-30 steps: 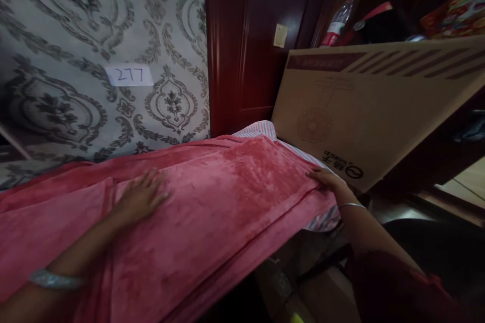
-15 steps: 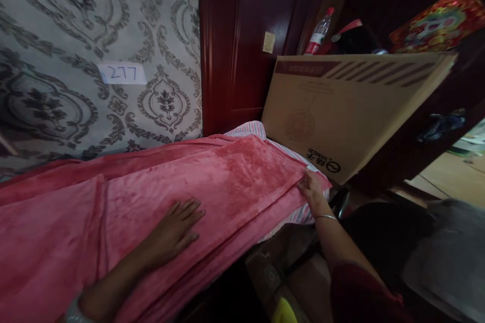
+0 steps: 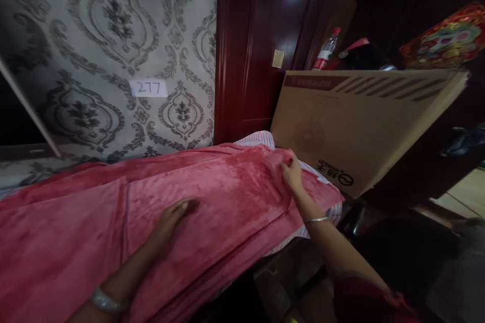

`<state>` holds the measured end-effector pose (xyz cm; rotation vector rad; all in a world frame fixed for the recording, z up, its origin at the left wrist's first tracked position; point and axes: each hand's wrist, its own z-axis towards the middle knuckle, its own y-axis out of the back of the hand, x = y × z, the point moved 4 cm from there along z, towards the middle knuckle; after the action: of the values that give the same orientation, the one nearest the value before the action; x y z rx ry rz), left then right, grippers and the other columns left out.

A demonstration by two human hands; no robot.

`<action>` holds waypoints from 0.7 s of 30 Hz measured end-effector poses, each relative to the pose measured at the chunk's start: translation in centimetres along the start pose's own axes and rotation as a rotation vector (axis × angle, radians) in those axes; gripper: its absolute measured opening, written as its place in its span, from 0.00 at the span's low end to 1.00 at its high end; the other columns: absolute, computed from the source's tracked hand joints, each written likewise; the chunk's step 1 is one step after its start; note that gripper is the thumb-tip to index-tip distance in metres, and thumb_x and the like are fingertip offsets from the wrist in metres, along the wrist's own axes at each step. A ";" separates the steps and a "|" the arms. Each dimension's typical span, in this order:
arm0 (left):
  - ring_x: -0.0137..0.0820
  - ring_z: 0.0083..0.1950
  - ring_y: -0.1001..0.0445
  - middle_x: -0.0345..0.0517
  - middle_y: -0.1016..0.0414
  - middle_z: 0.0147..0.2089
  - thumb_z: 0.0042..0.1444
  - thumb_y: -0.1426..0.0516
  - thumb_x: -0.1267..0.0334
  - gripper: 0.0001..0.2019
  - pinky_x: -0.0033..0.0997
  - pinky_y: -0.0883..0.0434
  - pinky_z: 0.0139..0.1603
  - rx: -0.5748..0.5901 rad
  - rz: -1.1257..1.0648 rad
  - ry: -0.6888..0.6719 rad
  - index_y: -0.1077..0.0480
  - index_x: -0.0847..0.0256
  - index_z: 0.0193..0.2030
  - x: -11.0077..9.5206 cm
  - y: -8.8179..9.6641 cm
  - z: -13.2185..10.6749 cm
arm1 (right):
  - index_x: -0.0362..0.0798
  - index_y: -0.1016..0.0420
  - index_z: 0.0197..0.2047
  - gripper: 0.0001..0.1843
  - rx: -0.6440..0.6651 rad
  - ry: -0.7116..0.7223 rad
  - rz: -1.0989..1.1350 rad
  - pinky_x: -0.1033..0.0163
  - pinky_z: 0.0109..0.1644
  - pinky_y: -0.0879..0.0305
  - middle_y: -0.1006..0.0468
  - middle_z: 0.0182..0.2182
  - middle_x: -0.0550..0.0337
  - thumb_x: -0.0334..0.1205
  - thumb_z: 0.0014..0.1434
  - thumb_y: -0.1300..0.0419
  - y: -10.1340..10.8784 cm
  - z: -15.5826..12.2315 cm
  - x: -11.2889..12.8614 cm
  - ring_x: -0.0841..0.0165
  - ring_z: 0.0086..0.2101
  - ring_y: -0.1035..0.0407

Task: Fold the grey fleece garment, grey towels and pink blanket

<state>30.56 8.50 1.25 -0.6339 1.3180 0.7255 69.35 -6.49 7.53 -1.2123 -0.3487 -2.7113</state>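
Note:
A pink plush blanket (image 3: 223, 202), folded in long layers, lies across a surface with a striped cloth (image 3: 261, 137) showing under its right end. My right hand (image 3: 292, 174) grips the blanket's upper layer near the far right corner, and the fabric bunches and lifts there. On the middle of the blanket rests my left hand (image 3: 172, 222), turned partly on its side; its fingers point right and hold nothing. A wide silver bracelet circles the left wrist, and a thin bangle the right.
A large cardboard box (image 3: 364, 126) leans beyond the blanket's right end. Behind it stands a red-capped bottle (image 3: 328, 49). A dark red door (image 3: 248, 45) and patterned wallpaper with a "277" paper label (image 3: 149, 88) form the back. A black-framed panel (image 3: 22, 116) is at left.
My right hand has moved from the blanket's near right corner towards its far edge, pulling up fabric. My left hand has tilted from lying flat onto its side. The view has shifted left.

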 end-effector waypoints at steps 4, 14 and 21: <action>0.49 0.54 0.22 0.59 0.19 0.50 0.49 0.35 0.49 0.22 0.56 0.36 0.66 -0.024 -0.480 0.132 0.22 0.63 0.46 1.7 1.4 1.1 | 0.46 0.39 0.68 0.39 0.425 0.317 0.005 0.50 0.60 0.34 0.24 0.55 0.49 0.29 0.51 0.49 -5.1 -7.1 8.6 0.58 0.53 0.29; 0.40 0.45 0.19 0.54 0.18 0.47 0.60 0.42 0.54 0.24 0.46 0.27 0.54 0.013 -0.625 0.257 0.36 0.57 0.61 1.6 1.4 1.2 | 0.55 0.60 0.75 0.52 0.890 0.602 0.034 0.56 0.50 0.28 0.22 0.52 0.54 0.22 0.50 0.52 -4.7 -23.2 10.9 0.63 0.48 0.26; 0.36 0.40 0.18 0.48 0.19 0.44 0.54 0.36 0.62 0.47 0.42 0.24 0.48 -0.076 -0.465 0.192 0.60 0.50 0.74 0.1 1.0 1.8 | 0.48 0.29 0.61 0.36 0.720 0.514 -0.089 0.46 0.57 0.33 0.22 0.53 0.49 0.24 0.47 0.46 -4.3 -22.8 9.9 0.57 0.53 0.30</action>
<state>30.91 10.58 1.45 -1.0493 1.2553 0.3405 45.59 -8.98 -0.43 -0.3053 -1.1700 -2.4601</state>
